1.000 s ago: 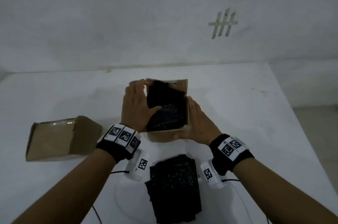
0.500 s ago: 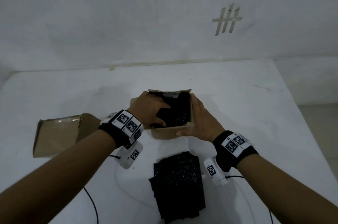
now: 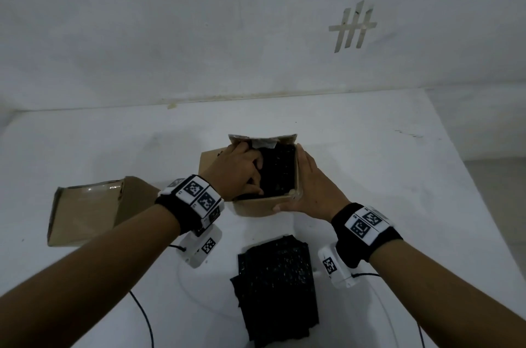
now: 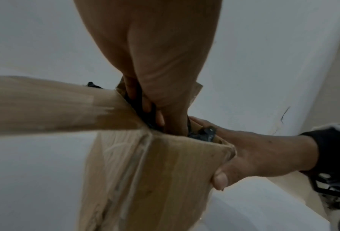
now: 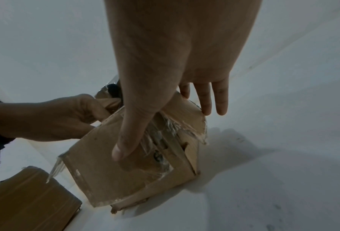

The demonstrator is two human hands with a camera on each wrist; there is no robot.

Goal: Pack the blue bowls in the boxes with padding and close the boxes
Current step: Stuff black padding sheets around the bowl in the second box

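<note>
Your left hand [image 3: 240,170] reaches into the open brown cardboard box [image 3: 264,204] mid-table, fingers curled, pushing black foam padding [image 3: 277,170] down inside. Your right hand [image 3: 313,191] braces the box's right wall, fingers straight, thumb on the near face. No blue bowl is visible. A second brown cardboard box [image 3: 85,208] lies left; a stack of black foam sheets [image 3: 277,290] sits nearer you.

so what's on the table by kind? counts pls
Boxes: 2, open box held between both hands, second box lying to its left.
Black padding: 2, one piece in the open box, one stack near the table edge.
Blue bowls: 0 visible.
Total: 4
</note>
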